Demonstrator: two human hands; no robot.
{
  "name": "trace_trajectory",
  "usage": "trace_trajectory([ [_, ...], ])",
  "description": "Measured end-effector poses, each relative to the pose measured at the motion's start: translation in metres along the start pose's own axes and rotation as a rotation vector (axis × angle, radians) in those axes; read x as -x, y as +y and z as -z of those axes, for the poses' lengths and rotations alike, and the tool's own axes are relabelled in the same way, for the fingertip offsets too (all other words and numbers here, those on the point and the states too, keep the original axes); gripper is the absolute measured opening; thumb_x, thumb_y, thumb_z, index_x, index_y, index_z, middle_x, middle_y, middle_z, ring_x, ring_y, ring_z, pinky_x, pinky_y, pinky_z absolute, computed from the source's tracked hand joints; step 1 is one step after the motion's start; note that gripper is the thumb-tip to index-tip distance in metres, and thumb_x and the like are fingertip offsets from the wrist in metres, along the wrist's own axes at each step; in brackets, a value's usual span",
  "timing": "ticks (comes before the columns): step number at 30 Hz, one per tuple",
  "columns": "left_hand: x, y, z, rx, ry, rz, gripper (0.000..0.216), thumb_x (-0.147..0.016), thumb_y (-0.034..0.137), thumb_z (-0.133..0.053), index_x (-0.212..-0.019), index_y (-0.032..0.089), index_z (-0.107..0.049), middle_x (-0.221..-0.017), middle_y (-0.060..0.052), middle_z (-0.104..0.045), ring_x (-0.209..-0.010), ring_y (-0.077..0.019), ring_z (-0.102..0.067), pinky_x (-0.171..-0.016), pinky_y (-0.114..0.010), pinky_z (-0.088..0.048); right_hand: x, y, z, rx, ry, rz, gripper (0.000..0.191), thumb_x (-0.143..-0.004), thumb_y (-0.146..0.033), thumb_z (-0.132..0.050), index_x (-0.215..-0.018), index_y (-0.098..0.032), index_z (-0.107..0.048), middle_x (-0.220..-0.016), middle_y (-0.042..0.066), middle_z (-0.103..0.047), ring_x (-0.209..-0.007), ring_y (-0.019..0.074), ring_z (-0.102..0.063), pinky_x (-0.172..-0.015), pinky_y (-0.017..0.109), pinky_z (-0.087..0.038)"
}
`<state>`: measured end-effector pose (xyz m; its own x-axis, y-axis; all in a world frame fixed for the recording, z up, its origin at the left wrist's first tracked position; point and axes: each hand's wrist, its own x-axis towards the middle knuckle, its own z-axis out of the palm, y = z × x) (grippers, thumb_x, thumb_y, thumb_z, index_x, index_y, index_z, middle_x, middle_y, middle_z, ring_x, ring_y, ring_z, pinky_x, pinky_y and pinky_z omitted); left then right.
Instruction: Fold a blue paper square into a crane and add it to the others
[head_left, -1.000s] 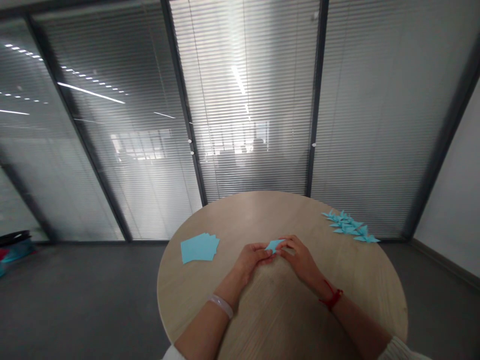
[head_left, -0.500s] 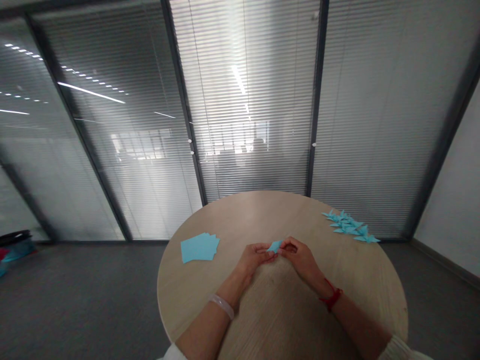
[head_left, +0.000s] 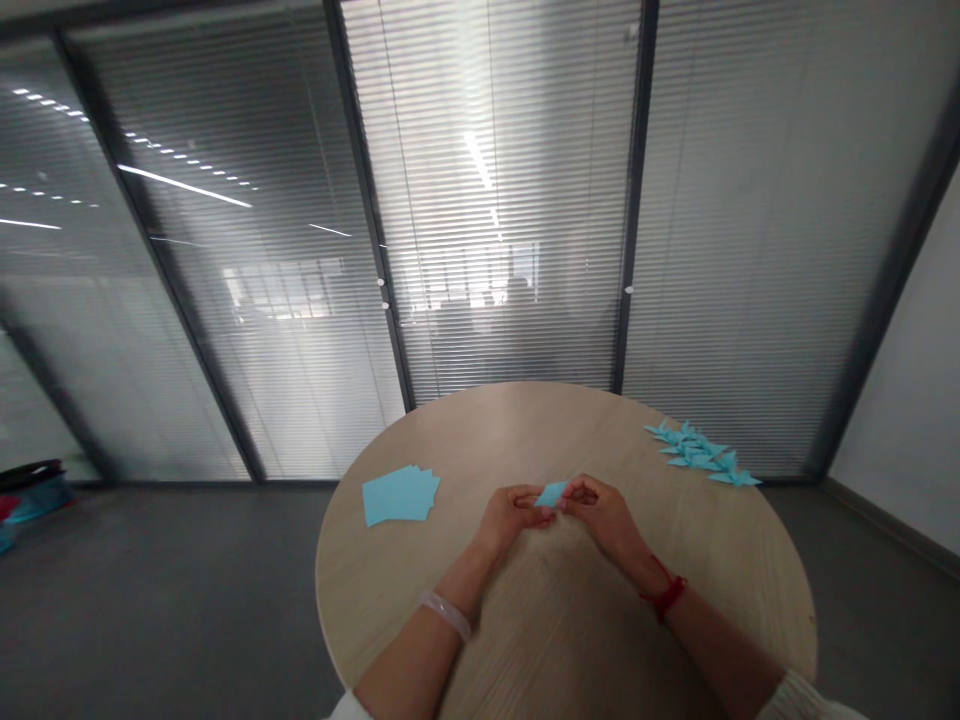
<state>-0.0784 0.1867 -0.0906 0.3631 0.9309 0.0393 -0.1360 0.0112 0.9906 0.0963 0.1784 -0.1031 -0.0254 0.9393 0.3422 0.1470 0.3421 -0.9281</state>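
A small folded piece of blue paper (head_left: pixel 551 493) is held between my two hands over the middle of the round table. My left hand (head_left: pixel 512 513) grips its left side, thumb in front and fingers behind. At the right end, my right hand (head_left: pixel 598 508) pinches the paper with thumb and fingertips. Parts of the folded paper are hidden by the fingers. To the left lies a loose stack of flat blue paper sheets (head_left: pixel 401 495). Several blue origami cranes (head_left: pixel 697 450) sit in a cluster near the table's right edge.
The round wooden table (head_left: pixel 517 420) has its far edge close to a glass partition with blinds (head_left: pixel 510 340). A white wall (head_left: pixel 900 370) stands at the right. On the grey floor at far left is a dark-rimmed blue and red object (head_left: pixel 34 492).
Slightly more of the folded blue paper shows between my fingers. Both hands keep nearly the same place, and the stack and cranes have not moved.
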Motion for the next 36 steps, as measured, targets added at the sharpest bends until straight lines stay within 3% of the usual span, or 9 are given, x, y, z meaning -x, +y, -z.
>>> trace_trajectory([
  [9,0.0049,0.0023,0.0007,0.039,0.000,-0.009,0.043,-0.057,0.031,-0.082,-0.093,0.009,-0.072,-0.078,-0.010,-0.072,-0.068,-0.0161,-0.064,-0.071,-0.028,-0.051,0.0019,-0.0081,0.0020,-0.077,-0.021,-0.003,0.027,-0.066,-0.036,-0.069,-0.087,-0.020,-0.060,-0.063,0.000,-0.067,-0.062,0.0193,-0.063,-0.061,0.029,-0.046],
  [14,0.0072,0.0057,-0.0001,0.086,0.017,0.051,0.047,-0.055,0.031,-0.083,-0.094,0.009,-0.072,-0.083,-0.011,-0.072,-0.073,-0.0175,-0.065,-0.079,-0.031,-0.050,0.0003,-0.0054,-0.0007,-0.198,0.014,-0.068,0.055,-0.065,-0.041,-0.072,-0.110,-0.019,-0.049,-0.067,0.000,-0.069,-0.065,0.0202,-0.066,-0.065,0.032,-0.050],
  [20,0.0067,0.0051,0.0001,0.095,0.013,0.058,0.050,-0.054,0.031,-0.084,-0.096,0.008,-0.071,-0.085,-0.012,-0.072,-0.076,-0.0194,-0.066,-0.081,-0.033,-0.050,-0.0022,0.0007,-0.0054,-0.177,-0.092,-0.129,0.042,-0.067,-0.058,-0.066,-0.070,-0.017,-0.056,-0.061,0.003,-0.064,-0.056,0.0165,-0.060,-0.055,0.027,-0.047],
  [28,0.0047,0.0012,0.0001,0.051,0.002,0.040,0.048,-0.055,0.030,-0.083,-0.097,0.010,-0.071,-0.086,-0.011,-0.072,-0.074,-0.0169,-0.066,-0.077,-0.030,-0.051,-0.0003,0.0003,-0.0019,-0.058,-0.121,-0.046,0.039,-0.077,-0.054,-0.056,-0.065,-0.017,-0.059,-0.063,0.003,-0.065,-0.058,0.0159,-0.060,-0.059,0.027,-0.046],
  [36,0.0054,0.0041,-0.0038,0.042,-0.001,0.040,0.052,-0.050,0.031,-0.086,-0.094,0.009,-0.070,-0.083,-0.011,-0.072,-0.072,-0.0174,-0.066,-0.073,-0.030,-0.051,0.0016,-0.0042,-0.0017,0.148,-0.034,-0.042,0.036,-0.079,-0.049,-0.052,-0.059,-0.019,-0.053,-0.055,0.002,-0.062,-0.052,0.0155,-0.057,-0.055,0.026,-0.041],
])
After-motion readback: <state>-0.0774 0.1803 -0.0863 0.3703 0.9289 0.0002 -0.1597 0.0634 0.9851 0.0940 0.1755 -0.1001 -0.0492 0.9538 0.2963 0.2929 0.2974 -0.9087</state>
